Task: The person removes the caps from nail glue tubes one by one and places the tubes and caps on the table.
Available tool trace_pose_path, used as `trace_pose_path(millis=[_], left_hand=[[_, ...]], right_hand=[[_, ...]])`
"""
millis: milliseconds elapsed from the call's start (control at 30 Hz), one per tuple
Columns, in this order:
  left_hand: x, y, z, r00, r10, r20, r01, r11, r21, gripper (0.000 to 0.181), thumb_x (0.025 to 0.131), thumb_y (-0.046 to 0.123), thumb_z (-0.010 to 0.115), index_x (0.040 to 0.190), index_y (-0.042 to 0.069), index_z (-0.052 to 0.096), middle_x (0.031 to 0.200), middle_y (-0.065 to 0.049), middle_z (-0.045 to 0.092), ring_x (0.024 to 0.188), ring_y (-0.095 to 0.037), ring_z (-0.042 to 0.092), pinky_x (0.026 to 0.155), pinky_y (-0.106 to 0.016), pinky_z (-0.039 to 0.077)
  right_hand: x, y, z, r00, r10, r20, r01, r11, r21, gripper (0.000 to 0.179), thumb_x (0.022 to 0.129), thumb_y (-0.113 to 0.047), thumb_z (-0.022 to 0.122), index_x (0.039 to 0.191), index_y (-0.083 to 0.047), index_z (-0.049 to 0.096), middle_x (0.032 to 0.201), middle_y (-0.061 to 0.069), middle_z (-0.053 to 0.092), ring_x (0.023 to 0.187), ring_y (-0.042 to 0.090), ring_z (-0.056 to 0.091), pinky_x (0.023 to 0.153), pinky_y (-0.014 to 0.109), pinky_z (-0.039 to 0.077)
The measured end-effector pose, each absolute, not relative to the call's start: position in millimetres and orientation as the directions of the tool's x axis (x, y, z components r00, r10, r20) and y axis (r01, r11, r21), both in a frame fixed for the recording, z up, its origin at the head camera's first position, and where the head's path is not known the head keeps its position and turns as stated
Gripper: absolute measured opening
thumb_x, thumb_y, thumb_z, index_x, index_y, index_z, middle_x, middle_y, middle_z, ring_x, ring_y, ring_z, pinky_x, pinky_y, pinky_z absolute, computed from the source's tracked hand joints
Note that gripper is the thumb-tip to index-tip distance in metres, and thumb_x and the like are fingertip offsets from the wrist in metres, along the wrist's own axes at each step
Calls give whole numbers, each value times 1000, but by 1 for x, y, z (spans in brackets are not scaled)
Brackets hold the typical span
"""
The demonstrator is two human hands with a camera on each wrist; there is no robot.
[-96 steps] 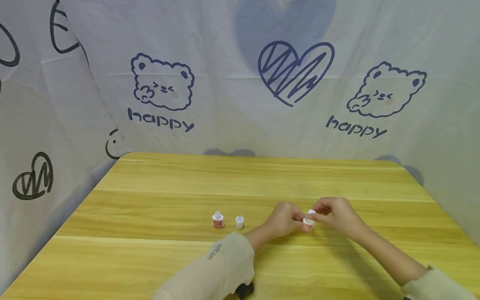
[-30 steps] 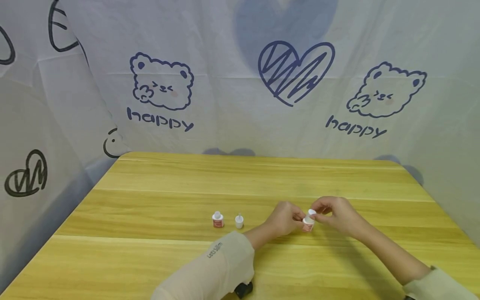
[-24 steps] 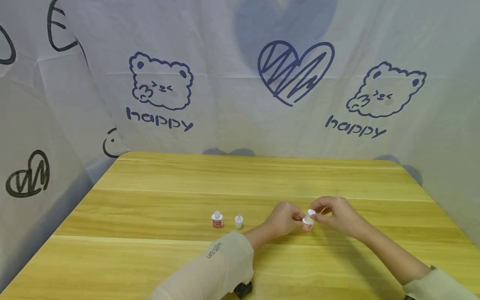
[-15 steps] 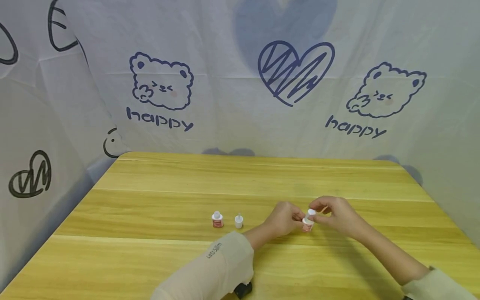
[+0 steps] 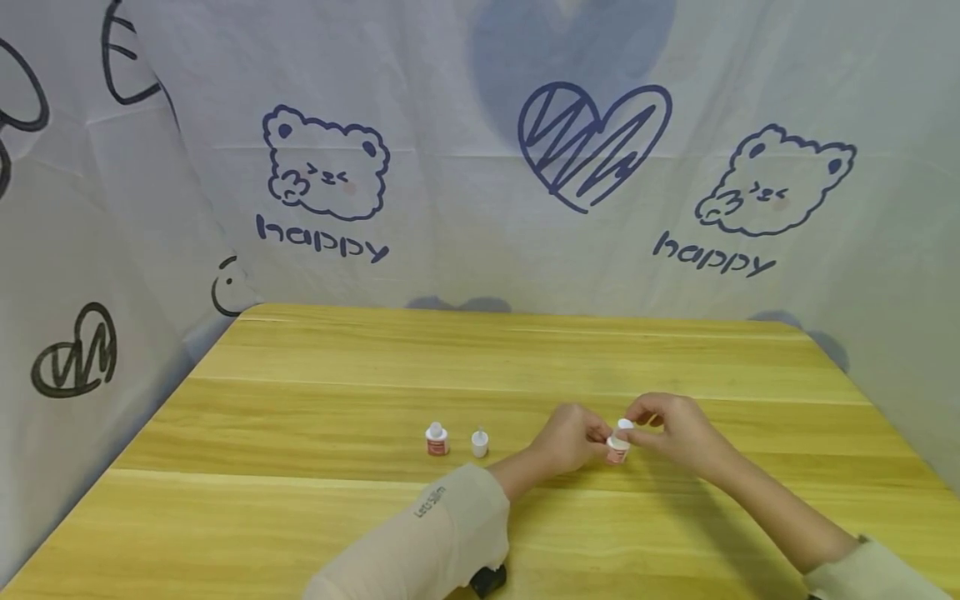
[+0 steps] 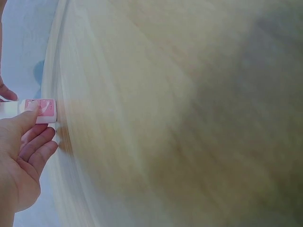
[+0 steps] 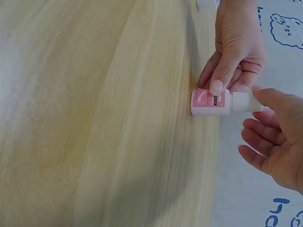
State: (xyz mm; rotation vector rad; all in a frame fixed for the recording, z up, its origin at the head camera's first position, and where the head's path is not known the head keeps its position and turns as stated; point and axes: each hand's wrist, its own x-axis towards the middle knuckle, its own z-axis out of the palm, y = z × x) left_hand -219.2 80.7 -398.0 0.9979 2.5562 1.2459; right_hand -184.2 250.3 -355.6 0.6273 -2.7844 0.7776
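A small white bottle with a pink label (image 7: 210, 101) stands upright on the wooden table, right of centre in the head view. My left hand (image 5: 567, 437) pinches its body between thumb and fingers. At its top, the thumb and fingertips of my right hand (image 5: 678, 429) grip the white cap (image 7: 243, 102), which sits on the bottle's neck. A second such bottle (image 5: 437, 440) stands uncapped to the left, its pale neck showing. Beside it, another white cap (image 5: 480, 444) rests upside down with a thin applicator stem pointing up.
The yellow wood-grain table (image 5: 300, 400) reaches back to a hanging white cloth (image 5: 450, 208) printed with bears, hearts and words. More cloth hangs along the left and right sides. A dark object (image 5: 489, 579) shows beneath the left sleeve (image 5: 420, 533).
Both hands stay at the same bottle, with the right fingers shifting slightly on the cap. The other bottle and loose cap have not moved on the table.
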Motion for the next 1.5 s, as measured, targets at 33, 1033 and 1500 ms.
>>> trace_pose_path(millis=[33,1033,1500], left_hand=[[-219,81,-398,-773,612,165,507,441,740,14,79,10,72,89,1,73,86,-7,73,75,-6,69,62,-6,48],[-222,81,-402,-764,622,169,521,441,731,16,81,12,71,91,0,73,86,-7,74,73,-5,68,62,-6,48],[-220,80,-401,-765,621,169,517,437,736,15,80,12,71,90,1,73,85,-7,74,73,-5,69,61,-6,48]], right_hand=[[-184,250,-356,-895,-350,278,-443,774,-453,9,78,-16,74,79,-12,66,77,-5,66,71,5,56,64,26,51],[-186,251,-363,-884,-347,315,-456,787,-415,9,76,-14,75,79,-12,67,78,-4,67,74,12,59,67,34,53],[-187,251,-361,-883,-374,285,-465,781,-416,7,78,-12,74,79,-12,67,76,-6,66,70,4,58,64,23,51]])
